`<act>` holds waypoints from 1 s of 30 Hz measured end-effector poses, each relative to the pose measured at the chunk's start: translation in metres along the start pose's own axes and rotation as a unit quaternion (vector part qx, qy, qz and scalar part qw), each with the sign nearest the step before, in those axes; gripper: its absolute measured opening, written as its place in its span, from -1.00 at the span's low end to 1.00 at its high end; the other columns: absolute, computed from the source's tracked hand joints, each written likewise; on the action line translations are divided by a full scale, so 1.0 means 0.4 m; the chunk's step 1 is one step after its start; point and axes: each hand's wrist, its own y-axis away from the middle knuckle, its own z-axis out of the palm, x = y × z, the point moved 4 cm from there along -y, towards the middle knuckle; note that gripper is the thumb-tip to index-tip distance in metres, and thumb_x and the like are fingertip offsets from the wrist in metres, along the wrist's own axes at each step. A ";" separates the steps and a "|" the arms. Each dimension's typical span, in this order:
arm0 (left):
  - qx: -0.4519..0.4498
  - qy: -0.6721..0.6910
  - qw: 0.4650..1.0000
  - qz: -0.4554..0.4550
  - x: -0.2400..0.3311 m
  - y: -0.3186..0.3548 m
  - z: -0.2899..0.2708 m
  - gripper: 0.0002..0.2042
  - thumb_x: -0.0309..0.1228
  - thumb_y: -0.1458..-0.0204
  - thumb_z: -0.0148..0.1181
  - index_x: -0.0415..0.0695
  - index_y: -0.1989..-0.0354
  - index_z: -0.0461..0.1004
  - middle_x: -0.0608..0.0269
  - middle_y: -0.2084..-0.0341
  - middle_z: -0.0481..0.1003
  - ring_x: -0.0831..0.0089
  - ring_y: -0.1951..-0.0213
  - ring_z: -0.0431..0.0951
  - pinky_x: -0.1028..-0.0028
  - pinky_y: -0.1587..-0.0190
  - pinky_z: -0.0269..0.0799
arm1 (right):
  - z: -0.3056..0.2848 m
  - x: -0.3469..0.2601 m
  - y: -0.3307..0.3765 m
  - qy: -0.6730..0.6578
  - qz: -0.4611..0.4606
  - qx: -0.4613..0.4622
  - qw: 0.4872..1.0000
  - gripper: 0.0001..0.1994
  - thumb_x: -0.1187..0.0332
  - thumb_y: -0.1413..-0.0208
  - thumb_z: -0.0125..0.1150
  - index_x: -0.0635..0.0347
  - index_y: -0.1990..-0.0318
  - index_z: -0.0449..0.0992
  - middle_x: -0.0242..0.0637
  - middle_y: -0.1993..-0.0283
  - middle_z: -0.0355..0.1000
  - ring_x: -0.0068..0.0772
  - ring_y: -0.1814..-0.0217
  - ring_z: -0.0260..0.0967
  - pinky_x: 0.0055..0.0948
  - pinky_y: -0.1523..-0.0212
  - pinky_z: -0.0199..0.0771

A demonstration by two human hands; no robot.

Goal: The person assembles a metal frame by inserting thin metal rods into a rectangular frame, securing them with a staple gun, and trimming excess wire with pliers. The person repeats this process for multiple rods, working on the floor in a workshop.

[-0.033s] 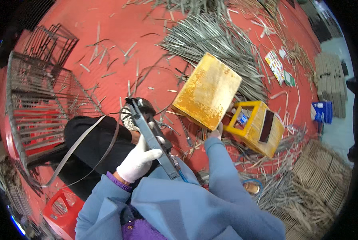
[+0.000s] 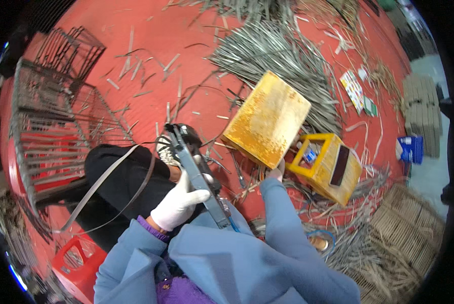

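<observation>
1. Grey pneumatic stapler-type tool: held over the person's lap, above the red floor, long body running diagonally, head pointing up-left toward a dark shoe.
2. Left hand, white glove: fingers clamped round the tool's mid-body.
3. Right hand: mostly hidden behind the blue sleeve; only a pale fingertip shows, touching the lower edge of the yellow woven panel. Finger state: cannot tell.
4. Grey strap: curves from the tool head down-left across the dark trouser leg.
5. Yellow plastic stool: on its side just right of the panel.
6. Pile of grey strips: beyond the panel, toward the floor's far edge.
7. Wire-frame cages: at the floor's left edge.
8. Red stool: lower-left corner.
9. Woven mats: lower right.
</observation>
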 end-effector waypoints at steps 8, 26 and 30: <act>-0.039 -0.076 0.996 0.004 0.004 0.003 0.000 0.04 -0.25 -0.05 0.43 -0.14 -0.54 -0.27 0.20 -0.09 0.28 0.35 -0.18 0.29 0.30 -0.33 0.15 | 0.002 -0.357 0.157 0.379 -0.013 -0.047 0.924 -0.83 0.47 -0.28 0.18 0.18 0.02 0.56 -0.21 0.26 0.55 -0.48 0.35 0.48 -0.51 0.32 0.53; -0.086 -0.168 0.976 0.106 -0.006 0.027 -0.030 0.08 -0.06 -0.04 0.38 -0.16 -0.54 -0.29 -0.04 -0.37 0.11 0.22 -0.41 0.09 0.30 -0.44 -0.01 | 1.094 -0.476 0.579 0.388 0.244 -0.590 0.665 -0.84 0.39 -0.29 0.13 0.20 0.05 0.51 -0.37 0.29 0.52 -0.58 0.33 0.49 -0.57 0.28 0.51; -0.128 -0.125 0.979 0.103 0.000 0.032 -0.022 0.11 -0.16 -0.05 0.40 -0.18 -0.54 -0.40 -0.08 -0.49 -0.09 0.19 -0.51 -0.10 0.28 -0.49 -0.15 | 1.118 -0.576 0.588 0.484 -0.023 -0.535 0.692 -0.82 0.45 -0.24 0.17 0.26 0.04 0.52 -0.36 0.32 0.52 -0.60 0.37 0.46 -0.58 0.30 0.52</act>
